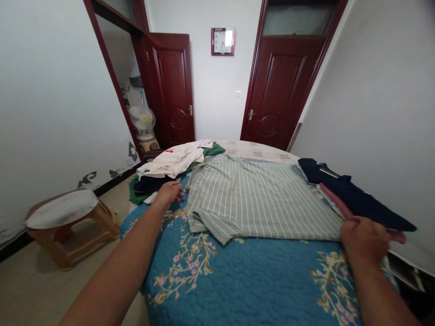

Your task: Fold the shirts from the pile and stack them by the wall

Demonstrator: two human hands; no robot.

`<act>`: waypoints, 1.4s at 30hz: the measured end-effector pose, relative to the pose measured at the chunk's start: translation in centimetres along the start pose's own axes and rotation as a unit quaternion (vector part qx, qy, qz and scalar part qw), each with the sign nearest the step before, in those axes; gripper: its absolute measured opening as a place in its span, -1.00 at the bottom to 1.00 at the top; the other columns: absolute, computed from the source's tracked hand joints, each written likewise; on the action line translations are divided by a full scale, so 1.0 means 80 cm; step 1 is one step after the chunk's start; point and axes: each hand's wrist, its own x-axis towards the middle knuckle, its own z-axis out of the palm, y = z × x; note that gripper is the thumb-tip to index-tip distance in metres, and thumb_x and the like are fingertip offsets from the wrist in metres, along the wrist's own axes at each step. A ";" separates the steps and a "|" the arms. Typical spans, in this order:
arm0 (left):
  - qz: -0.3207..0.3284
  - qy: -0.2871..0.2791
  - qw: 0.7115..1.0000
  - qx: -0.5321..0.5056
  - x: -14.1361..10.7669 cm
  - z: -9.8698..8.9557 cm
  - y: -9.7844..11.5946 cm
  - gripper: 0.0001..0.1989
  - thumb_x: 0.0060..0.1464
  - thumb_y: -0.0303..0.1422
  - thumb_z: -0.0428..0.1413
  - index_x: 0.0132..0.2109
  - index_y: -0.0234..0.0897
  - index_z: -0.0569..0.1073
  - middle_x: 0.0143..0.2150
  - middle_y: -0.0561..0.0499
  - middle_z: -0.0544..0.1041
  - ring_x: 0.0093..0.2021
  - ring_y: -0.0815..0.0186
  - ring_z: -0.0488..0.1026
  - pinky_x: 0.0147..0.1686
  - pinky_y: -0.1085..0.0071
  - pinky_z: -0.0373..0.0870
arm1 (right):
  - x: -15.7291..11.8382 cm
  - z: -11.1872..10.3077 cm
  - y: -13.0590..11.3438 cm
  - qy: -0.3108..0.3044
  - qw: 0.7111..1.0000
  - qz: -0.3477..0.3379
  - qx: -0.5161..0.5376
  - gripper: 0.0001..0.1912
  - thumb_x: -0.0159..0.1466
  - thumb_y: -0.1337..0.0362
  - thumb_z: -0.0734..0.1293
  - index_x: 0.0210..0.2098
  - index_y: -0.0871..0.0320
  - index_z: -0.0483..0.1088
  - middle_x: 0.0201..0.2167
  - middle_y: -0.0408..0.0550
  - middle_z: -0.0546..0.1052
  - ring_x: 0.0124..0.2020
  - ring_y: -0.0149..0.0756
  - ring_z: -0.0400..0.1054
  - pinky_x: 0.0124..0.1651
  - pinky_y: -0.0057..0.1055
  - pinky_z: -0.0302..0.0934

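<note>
Right now, the striped shirt (258,199) lies spread across the tabletop (251,280), blue floral quilt running along its near side to the curved edge, clothes piled (170,167) left and dark garments (350,194) right. The left hand (170,194) is narrowly open just beside the shirt, while the right hand (365,237) curls at the hem corner, its grip hidden; a red label (169,151) shows on white cloth, too small to read.
</note>
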 end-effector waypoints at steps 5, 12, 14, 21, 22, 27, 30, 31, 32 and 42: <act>-0.026 -0.045 0.999 0.004 0.024 0.034 0.005 -0.66 0.08 -0.09 0.32 -0.29 -0.28 0.48 -0.42 -0.02 0.54 -0.51 0.35 0.47 -0.58 0.51 0.27 | -0.020 0.003 -0.029 0.016 0.984 -0.167 0.056 -0.60 0.38 0.22 0.15 -0.07 0.26 0.58 -0.11 0.24 0.60 -0.06 0.04 0.46 0.08 -0.15 0.28; 0.010 -0.032 0.999 0.017 0.030 0.042 0.001 -0.80 0.18 -0.21 0.24 -0.24 -0.22 0.45 -0.45 0.06 0.50 -0.42 0.35 0.50 -0.32 0.42 0.51 | -0.031 0.021 -0.041 -0.072 0.961 -0.254 0.081 -0.62 0.34 0.22 0.14 -0.15 0.23 0.55 -0.18 0.21 0.62 -0.10 0.04 0.49 0.13 -0.09 0.33; 0.054 0.000 0.997 0.058 0.029 0.035 -0.003 -0.85 0.16 -0.27 0.25 -0.18 -0.21 0.49 -0.30 -0.02 0.60 -0.24 0.25 0.58 -0.19 0.37 0.53 | -0.030 0.024 -0.039 -0.094 0.962 -0.247 0.071 -0.62 0.34 0.20 0.15 -0.15 0.21 0.56 -0.18 0.20 0.63 -0.11 0.03 0.50 0.10 -0.09 0.33; 0.120 0.018 0.907 0.403 0.030 0.019 -0.008 -0.68 0.28 -0.10 0.11 -0.19 -0.22 0.63 -0.05 -0.22 0.71 0.06 -0.04 0.62 0.00 0.26 0.46 | -0.030 0.026 -0.036 -0.128 0.956 -0.257 0.066 -0.64 0.31 0.19 0.17 -0.16 0.17 0.56 -0.17 0.16 0.65 -0.09 0.01 0.51 0.12 -0.10 0.32; 0.129 0.010 0.902 0.411 0.032 0.017 -0.005 -0.62 0.32 -0.08 0.05 -0.19 -0.23 0.65 -0.02 -0.24 0.71 0.07 -0.05 0.62 0.00 0.25 0.46 | -0.031 0.025 -0.036 -0.128 0.955 -0.258 0.069 -0.64 0.30 0.18 0.17 -0.17 0.17 0.56 -0.18 0.16 0.65 -0.10 0.02 0.51 0.12 -0.10 0.32; 0.138 -0.001 0.899 0.415 0.064 0.017 0.027 -0.63 0.29 -0.13 0.08 -0.08 -0.23 0.70 0.07 -0.27 0.69 0.10 -0.09 0.61 0.02 0.19 0.45 | -0.029 0.028 -0.037 -0.120 0.955 -0.260 0.082 -0.67 0.25 0.17 0.18 -0.23 0.14 0.54 -0.22 0.15 0.65 -0.11 0.04 0.52 0.10 -0.08 0.33; 0.156 -0.028 0.904 0.398 0.098 0.033 0.053 -0.64 0.28 -0.13 0.12 -0.05 -0.24 0.71 0.02 -0.22 0.72 0.08 0.01 0.62 0.03 0.28 0.44 | -0.027 0.032 -0.035 -0.125 0.950 -0.269 0.094 -0.69 0.26 0.16 0.18 -0.24 0.13 0.52 -0.24 0.14 0.64 -0.12 0.03 0.53 0.11 -0.08 0.33; 0.160 -0.038 0.905 0.393 0.110 0.041 0.060 -0.64 0.27 -0.11 0.14 -0.07 -0.25 0.71 0.00 -0.22 0.73 0.06 0.02 0.62 0.02 0.31 0.44 | -0.027 0.034 -0.034 -0.127 0.949 -0.271 0.098 -0.69 0.26 0.16 0.18 -0.25 0.12 0.52 -0.24 0.13 0.64 -0.12 0.04 0.53 0.11 -0.08 0.33; 0.164 -0.046 0.906 0.389 0.121 0.050 0.067 -0.62 0.26 -0.08 0.16 -0.08 -0.27 0.71 -0.01 -0.23 0.73 0.06 0.02 0.63 0.01 0.32 0.44 | -0.027 0.035 -0.033 -0.127 0.948 -0.272 0.102 -0.70 0.26 0.16 0.18 -0.25 0.12 0.51 -0.24 0.13 0.64 -0.12 0.04 0.53 0.12 -0.07 0.33; 0.126 -0.054 0.915 0.379 0.186 0.126 0.068 -0.51 0.11 -0.07 0.33 0.02 -0.40 0.67 0.01 -0.37 0.71 0.02 -0.05 0.66 -0.05 0.27 0.49 | -0.029 0.030 -0.034 -0.136 0.945 -0.269 0.130 -0.73 0.25 0.15 0.20 -0.26 0.09 0.50 -0.21 0.15 0.65 -0.10 0.08 0.53 0.18 0.01 0.31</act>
